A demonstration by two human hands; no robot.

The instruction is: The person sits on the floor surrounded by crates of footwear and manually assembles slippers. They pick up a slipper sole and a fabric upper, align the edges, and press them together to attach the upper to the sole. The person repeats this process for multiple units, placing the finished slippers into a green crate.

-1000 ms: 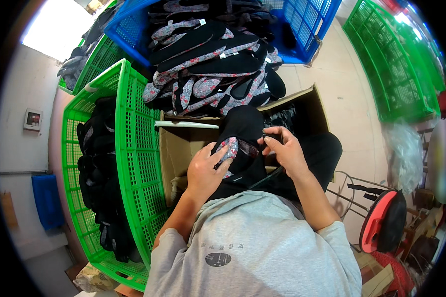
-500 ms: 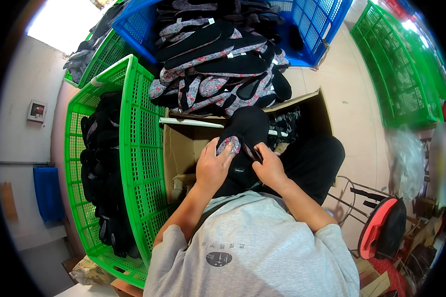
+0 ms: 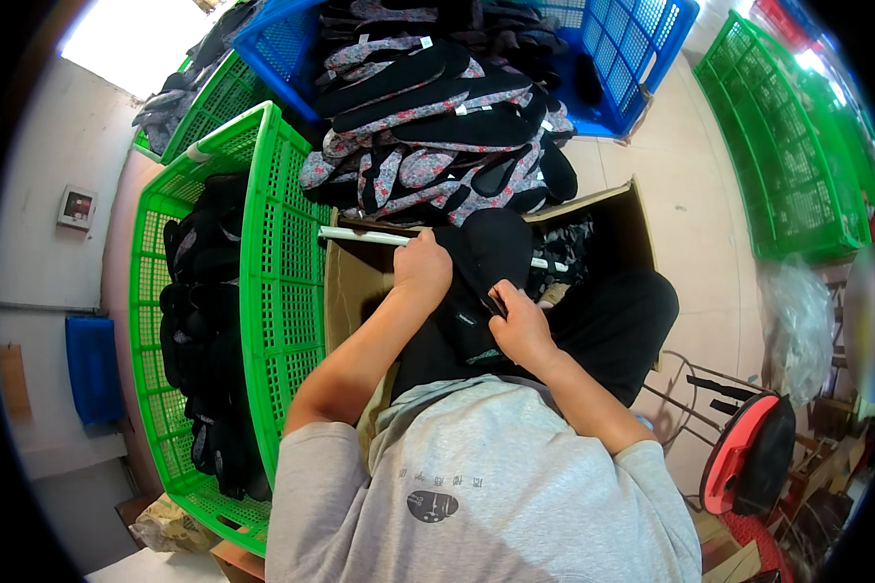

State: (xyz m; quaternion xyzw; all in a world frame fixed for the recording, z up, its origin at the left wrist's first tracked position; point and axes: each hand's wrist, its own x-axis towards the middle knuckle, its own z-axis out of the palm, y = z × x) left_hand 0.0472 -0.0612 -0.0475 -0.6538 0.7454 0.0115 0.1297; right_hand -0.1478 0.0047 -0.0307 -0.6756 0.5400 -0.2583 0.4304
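Note:
A black soft slipper (image 3: pixel 469 309) with a small label lies across my lap, between my two hands. My left hand (image 3: pixel 424 269) is closed, knuckles up, on its far left end, near a white rod. Lower and to the right, my right hand (image 3: pixel 517 324) pinches the slipper's edge between thumb and fingers. The flowered lining is hidden. Dark fabric against my black trousers makes the slipper's full outline hard to tell. Beyond my hands rises a heap of black slippers with flowered linings (image 3: pixel 428 170).
An open cardboard box (image 3: pixel 608 209) stands around my knees, a white rod (image 3: pixel 365 236) across it. A green crate (image 3: pixel 287 291) of black slippers is at the left. A blue crate (image 3: pixel 632 73) lies behind the heap; another green crate (image 3: pixel 778 146) and a red-and-black stool (image 3: pixel 739 452) are right.
My left hand has moved up and left, turning knuckles-up. The flowered lining that showed by its fingers is out of sight. My right hand has shifted slightly down and still grips the slipper's edge.

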